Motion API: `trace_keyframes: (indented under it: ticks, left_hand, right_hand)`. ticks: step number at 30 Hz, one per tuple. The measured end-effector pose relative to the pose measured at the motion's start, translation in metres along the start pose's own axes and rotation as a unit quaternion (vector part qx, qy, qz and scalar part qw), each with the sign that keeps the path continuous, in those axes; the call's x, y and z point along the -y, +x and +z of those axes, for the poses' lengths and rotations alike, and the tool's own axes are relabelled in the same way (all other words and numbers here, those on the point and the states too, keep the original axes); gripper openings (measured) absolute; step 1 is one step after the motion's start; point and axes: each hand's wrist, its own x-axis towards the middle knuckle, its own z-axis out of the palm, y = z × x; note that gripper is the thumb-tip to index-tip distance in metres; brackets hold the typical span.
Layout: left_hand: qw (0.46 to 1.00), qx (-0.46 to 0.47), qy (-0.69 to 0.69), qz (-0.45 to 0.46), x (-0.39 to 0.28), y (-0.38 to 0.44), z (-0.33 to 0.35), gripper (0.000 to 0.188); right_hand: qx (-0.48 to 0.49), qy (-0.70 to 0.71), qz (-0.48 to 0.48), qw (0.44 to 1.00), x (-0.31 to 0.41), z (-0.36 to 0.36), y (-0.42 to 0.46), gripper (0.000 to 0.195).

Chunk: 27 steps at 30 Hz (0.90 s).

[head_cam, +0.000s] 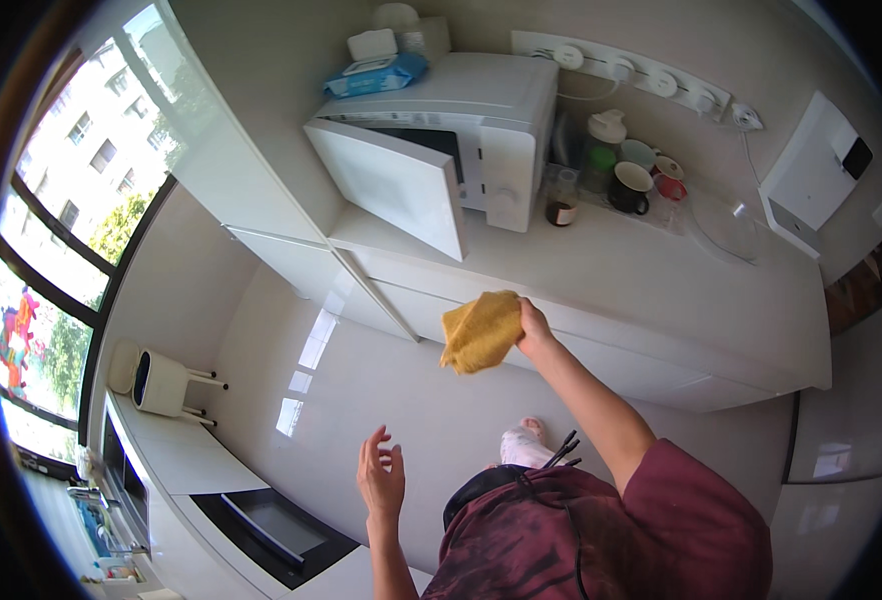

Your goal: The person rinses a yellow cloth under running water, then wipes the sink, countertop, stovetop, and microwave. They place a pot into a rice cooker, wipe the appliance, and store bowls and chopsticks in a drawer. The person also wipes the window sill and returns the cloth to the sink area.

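A yellow cleaning cloth hangs folded from my right hand, which grips it by one edge above the floor in front of the low cabinet. My left hand is raised nearer my body, fingers apart and slightly curled, with nothing in it. Beyond the cloth, a white microwave oven stands on the countertop. Its door is swung open towards me, and most of the dark interior is hidden behind it. Cloth and door do not touch.
A blue wipes pack lies on the microwave. To its right stand a small dark-filled bottle, a black mug, other cups and a round glass plate. A power strip runs along the wall. Behind my left hand is a built-in oven.
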Motion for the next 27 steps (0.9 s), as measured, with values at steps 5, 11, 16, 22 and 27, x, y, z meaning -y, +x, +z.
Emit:
trace_keyframes:
  ticks: [5,11,16,22,27]
  left_hand:
    - [0.988,0.027,-0.028,0.150,-0.043,0.100,0.005,0.041]
    - [0.946,0.174,-0.119,0.246,-0.131,0.271,0.065,0.044]
    - [0.955,0.137,-0.055,0.257,-0.168,0.333,0.101,0.017]
    - [0.937,0.141,-0.092,0.307,-0.181,0.379,0.130,0.030]
    - [0.921,0.167,-0.085,0.342,-0.183,0.400,0.138,0.027]
  right_hand:
    - [0.083,0.054,-0.036,0.994,0.062,0.010,-0.060,0.042]
    - [0.055,0.000,-0.228,0.972,0.122,0.030,-0.107,0.051]
    - [-0.013,0.041,-0.370,0.928,0.145,0.053,-0.109,0.054]
    - [-0.024,-0.076,-0.501,0.862,0.188,0.108,-0.104,0.046]
    - [-0.028,-0.485,-0.437,0.757,0.238,0.186,-0.071,0.039]
